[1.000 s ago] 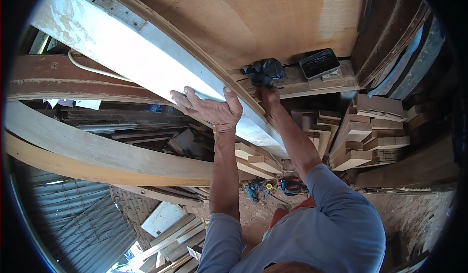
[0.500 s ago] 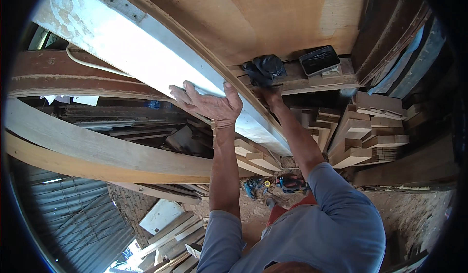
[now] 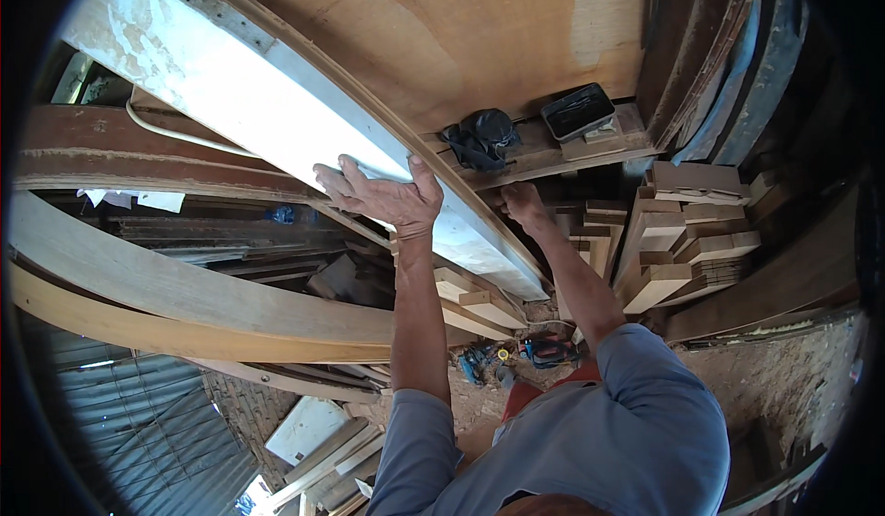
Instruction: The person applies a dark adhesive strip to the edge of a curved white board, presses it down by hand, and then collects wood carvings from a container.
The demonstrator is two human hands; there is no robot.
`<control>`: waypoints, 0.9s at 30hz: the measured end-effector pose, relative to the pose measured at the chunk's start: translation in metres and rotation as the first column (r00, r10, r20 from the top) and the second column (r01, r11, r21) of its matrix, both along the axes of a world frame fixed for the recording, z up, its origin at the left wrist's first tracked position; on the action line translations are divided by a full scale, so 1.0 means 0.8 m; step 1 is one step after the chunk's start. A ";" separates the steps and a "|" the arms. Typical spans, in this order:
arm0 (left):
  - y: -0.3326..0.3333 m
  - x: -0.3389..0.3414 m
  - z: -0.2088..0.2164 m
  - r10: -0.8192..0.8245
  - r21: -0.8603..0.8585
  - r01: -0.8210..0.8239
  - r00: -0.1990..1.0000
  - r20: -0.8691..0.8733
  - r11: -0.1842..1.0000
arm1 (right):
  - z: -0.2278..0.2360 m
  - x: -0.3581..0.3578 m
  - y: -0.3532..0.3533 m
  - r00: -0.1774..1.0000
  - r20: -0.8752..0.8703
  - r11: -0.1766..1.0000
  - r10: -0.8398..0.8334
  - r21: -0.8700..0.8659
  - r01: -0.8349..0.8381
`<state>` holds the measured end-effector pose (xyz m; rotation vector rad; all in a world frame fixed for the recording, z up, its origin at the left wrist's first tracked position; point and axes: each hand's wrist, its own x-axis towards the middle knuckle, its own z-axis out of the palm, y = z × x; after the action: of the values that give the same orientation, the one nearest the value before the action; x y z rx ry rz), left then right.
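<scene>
A long board (image 3: 267, 83) with a pale, glaring face runs diagonally from the upper left toward the floor. My left hand (image 3: 392, 201) lies against its face with the fingers spread and the thumb near its far edge. Just past that edge, below a wooden ledge (image 3: 590, 154), is my right hand (image 3: 524, 205). Its fingers are curled closed close to the brown wooden strip (image 3: 369, 101) along the board. Whatever they may hold is hidden. On the ledge, a crumpled black bag or cloth (image 3: 484, 138) sits beyond this hand.
A black tray (image 3: 578, 112) is on the ledge, before a large plywood panel (image 3: 479, 28). Stacked timber pieces (image 3: 682, 240) stand at the right. Power tools (image 3: 548, 352) lie on the dirt floor. Curved planks (image 3: 203, 276) cross the left side.
My right hand has come back a little from the shadow beneath the black bag, so its curled fingers now show. My left hand stays on the board, and the view has shifted slightly.
</scene>
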<state>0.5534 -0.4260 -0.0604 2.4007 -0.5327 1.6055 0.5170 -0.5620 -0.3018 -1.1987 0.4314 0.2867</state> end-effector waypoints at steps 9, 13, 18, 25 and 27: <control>-0.005 0.001 0.000 -0.066 -0.080 0.067 0.998 0.014 0.994 | 0.253 0.003 -0.070 0.637 0.749 0.823 -0.184 -0.237 0.517; 0.006 0.000 -0.011 -0.069 -0.148 0.067 0.998 -0.006 0.987 | 0.434 0.005 -0.037 0.175 0.963 0.309 0.207 -0.234 0.922; 0.003 -0.019 0.006 -0.067 -0.173 0.022 0.964 -0.257 0.985 | 0.533 0.039 0.059 0.230 0.875 0.039 0.427 -0.272 0.962; 0.058 -0.032 0.000 -0.326 -0.086 0.315 0.892 -0.313 0.945 | 0.529 0.069 0.135 0.487 0.844 0.068 0.225 -0.512 0.856; 0.092 -0.056 0.007 -0.426 -0.097 0.421 0.828 -0.366 0.902 | 0.527 0.072 0.150 0.466 0.861 -0.028 0.205 -0.470 0.882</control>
<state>0.5088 -0.3522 -0.0545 2.2821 -0.8937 0.9262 0.5743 -0.4417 0.1194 -2.2909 0.0984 -1.4783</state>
